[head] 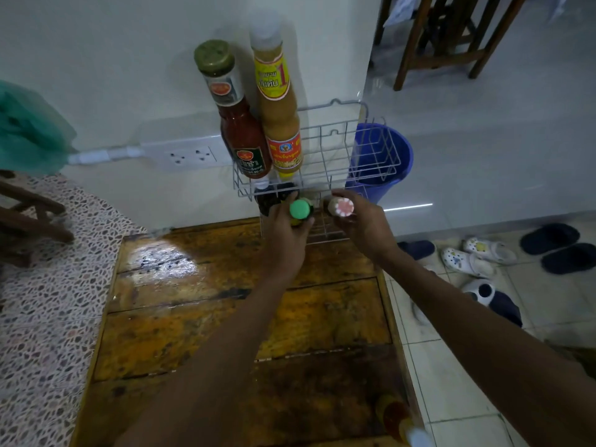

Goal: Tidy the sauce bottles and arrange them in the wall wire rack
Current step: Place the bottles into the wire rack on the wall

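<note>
A white wall wire rack (335, 146) hangs on the wall with two tiers. In its upper tier stand a red sauce bottle (240, 130) with a dull green cap and a tall tan sauce bottle (279, 114) with a clear cap. My left hand (285, 233) grips a bottle with a bright green cap (300, 209) at the lower tier. My right hand (361, 221) grips a bottle with a pink-and-white cap (342, 206) beside it. Dark bottles (267, 198) sit at the lower tier's left. Another sauce bottle (398, 417) lies on the wooden table's near right corner.
The wooden table (200, 317) stands under the rack. A white socket strip (190, 154) runs along the wall to the left. A blue bucket (383, 156) sits behind the rack's right end. Several sandals (477, 256) lie on the tiled floor at right.
</note>
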`<state>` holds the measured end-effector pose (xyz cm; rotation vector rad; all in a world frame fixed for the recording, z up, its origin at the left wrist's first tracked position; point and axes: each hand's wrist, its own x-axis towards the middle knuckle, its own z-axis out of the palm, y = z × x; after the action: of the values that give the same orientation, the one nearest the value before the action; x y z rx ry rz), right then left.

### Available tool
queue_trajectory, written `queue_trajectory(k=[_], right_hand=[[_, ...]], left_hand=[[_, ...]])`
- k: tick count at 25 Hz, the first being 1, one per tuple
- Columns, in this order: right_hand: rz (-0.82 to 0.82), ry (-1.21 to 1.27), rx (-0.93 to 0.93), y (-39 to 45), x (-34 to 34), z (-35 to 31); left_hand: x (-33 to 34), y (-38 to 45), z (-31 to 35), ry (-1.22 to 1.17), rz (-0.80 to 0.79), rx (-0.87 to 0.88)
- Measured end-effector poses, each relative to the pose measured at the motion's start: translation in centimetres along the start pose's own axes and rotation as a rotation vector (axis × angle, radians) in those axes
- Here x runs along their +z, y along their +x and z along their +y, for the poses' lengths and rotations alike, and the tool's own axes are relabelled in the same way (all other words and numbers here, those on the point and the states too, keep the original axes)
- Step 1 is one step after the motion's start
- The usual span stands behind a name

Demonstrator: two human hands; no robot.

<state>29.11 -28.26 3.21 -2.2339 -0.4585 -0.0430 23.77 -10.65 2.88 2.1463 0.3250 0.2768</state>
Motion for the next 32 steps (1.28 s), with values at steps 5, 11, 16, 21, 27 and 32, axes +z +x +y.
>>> queue_trajectory(k=[5,11,16,21,27,32], right_hand=[[-0.061,-0.044,0.093,2.5,3.2,2.7],[-0.108,-0.116,0.134,4.3,4.5,4.5],[-0.09,-0.146,0.157,5.1,5.2,4.4],[-0.051,-0.151,0.17,5.3,5.3,4.8],[-0.025,-0.117,0.202,4.9,6.2,4.5],[0.01,-0.176,0.28,4.9,7.4,3.7]], left_hand=[[3.6,1.6,-1.3,0.096,0.009,-0.098],[5.3,2.2,-1.9,0.241,0.058,-0.089],[6.9,2.7,-3.1,0.137,0.096,-0.175],[7.0,3.8,-2.9,0.084,0.139,-0.234],[6.1,3.4,-3.2,0.233,0.155,-0.279],[5.3,3.9,-4.1,0.255,0.117,-0.302]])
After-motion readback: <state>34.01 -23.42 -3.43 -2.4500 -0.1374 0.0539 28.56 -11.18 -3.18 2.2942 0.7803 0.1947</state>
